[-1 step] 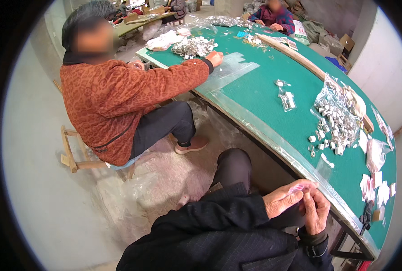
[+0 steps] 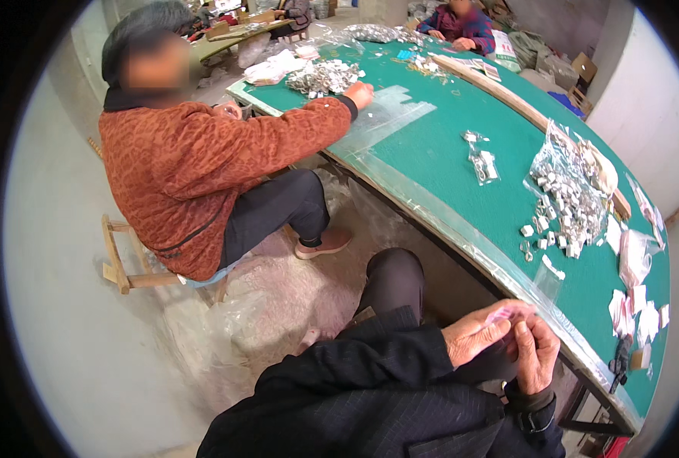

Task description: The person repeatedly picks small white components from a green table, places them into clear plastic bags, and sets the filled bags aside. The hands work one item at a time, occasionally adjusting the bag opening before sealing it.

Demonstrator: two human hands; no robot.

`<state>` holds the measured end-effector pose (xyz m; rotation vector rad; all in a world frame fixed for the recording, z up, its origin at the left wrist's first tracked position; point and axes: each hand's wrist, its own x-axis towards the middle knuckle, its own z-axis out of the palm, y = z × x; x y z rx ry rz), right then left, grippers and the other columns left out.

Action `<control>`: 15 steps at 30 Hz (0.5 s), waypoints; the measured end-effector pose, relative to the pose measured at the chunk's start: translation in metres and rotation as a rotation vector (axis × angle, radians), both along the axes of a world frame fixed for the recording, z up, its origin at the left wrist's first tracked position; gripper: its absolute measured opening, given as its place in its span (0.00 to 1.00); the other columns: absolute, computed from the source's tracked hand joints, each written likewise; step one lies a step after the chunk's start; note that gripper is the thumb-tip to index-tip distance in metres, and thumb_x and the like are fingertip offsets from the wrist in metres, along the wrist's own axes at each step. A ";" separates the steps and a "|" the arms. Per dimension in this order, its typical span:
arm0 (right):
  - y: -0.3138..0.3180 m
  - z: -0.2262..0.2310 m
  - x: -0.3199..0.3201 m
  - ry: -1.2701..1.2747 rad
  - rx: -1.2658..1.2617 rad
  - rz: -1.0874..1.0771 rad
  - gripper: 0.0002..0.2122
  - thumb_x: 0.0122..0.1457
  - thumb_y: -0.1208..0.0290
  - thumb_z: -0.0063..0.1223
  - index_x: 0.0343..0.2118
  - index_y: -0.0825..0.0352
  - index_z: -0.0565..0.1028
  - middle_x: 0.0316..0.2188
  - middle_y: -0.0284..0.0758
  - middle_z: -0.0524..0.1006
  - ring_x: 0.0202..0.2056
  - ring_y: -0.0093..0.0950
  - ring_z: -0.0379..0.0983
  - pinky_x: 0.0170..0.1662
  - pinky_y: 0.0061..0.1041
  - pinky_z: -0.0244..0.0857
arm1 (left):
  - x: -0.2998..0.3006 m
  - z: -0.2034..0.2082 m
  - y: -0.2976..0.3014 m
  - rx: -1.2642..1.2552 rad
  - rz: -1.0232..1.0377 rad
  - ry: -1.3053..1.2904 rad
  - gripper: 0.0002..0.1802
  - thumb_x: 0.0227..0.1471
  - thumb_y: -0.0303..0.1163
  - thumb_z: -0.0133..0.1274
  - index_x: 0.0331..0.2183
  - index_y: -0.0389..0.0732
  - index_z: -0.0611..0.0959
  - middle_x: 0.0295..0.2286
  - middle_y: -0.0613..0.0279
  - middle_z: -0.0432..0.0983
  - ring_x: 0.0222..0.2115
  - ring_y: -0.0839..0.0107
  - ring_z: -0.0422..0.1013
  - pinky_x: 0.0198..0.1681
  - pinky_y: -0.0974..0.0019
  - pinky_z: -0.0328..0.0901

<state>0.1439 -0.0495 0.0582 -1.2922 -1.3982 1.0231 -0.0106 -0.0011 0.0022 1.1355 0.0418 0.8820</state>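
Note:
My left hand point(image 2: 475, 333) is closed on a small clear plastic bag with pink marks point(image 2: 500, 314), just off the table's near edge. Close against it, my right hand point(image 2: 536, 357) pinches with thumb and forefinger at the bag's end; whatever sits between those fingertips is too small to make out. On the green table point(image 2: 431, 160), the nearest item is a flat clear bag point(image 2: 547, 284) with a small white piece at its top. Farther up lies a heap of small white pieces with metal rings point(image 2: 572, 206), partly inside a clear bag.
A co-worker in a rust-coloured jacket point(image 2: 202, 168) sits at left, one arm over the table by another heap of pieces point(image 2: 324, 79). A second person point(image 2: 460, 30) sits at the far end. A wooden strip point(image 2: 500, 95) runs along the table. White papers point(image 2: 622, 313) lie at right.
My two hands stay together with the small bag, and the right fingers have shifted only slightly. The far person's hands have moved a little.

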 end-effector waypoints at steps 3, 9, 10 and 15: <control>0.000 -0.001 0.002 -0.032 0.039 -0.068 0.09 0.65 0.69 0.47 0.31 0.69 0.73 0.22 0.27 0.72 0.22 0.13 0.61 0.26 0.14 0.55 | -0.009 0.004 0.000 -0.097 0.183 0.265 0.22 0.65 0.41 0.38 0.54 0.37 0.67 0.48 0.61 0.69 0.38 0.77 0.69 0.40 0.72 0.65; -0.001 -0.013 0.004 0.057 -0.016 -0.026 0.12 0.65 0.64 0.47 0.29 0.68 0.72 0.21 0.26 0.71 0.20 0.12 0.60 0.23 0.13 0.54 | -0.009 0.006 0.006 -0.034 0.319 0.165 0.10 0.59 0.35 0.52 0.38 0.39 0.76 0.31 0.71 0.71 0.28 0.85 0.64 0.32 0.77 0.62; 0.000 -0.015 0.006 0.064 -0.032 -0.009 0.12 0.65 0.64 0.47 0.29 0.68 0.72 0.21 0.26 0.71 0.20 0.12 0.60 0.23 0.13 0.54 | -0.008 0.007 0.006 -0.009 0.362 0.178 0.09 0.58 0.34 0.53 0.37 0.39 0.77 0.30 0.71 0.71 0.27 0.86 0.64 0.31 0.77 0.61; 0.002 -0.018 0.013 0.317 -0.072 0.130 0.18 0.65 0.60 0.45 0.46 0.72 0.72 0.25 0.30 0.74 0.20 0.14 0.63 0.23 0.13 0.56 | -0.006 0.010 0.003 -0.019 0.455 0.344 0.06 0.58 0.30 0.52 0.34 0.37 0.76 0.26 0.70 0.70 0.27 0.83 0.65 0.32 0.75 0.63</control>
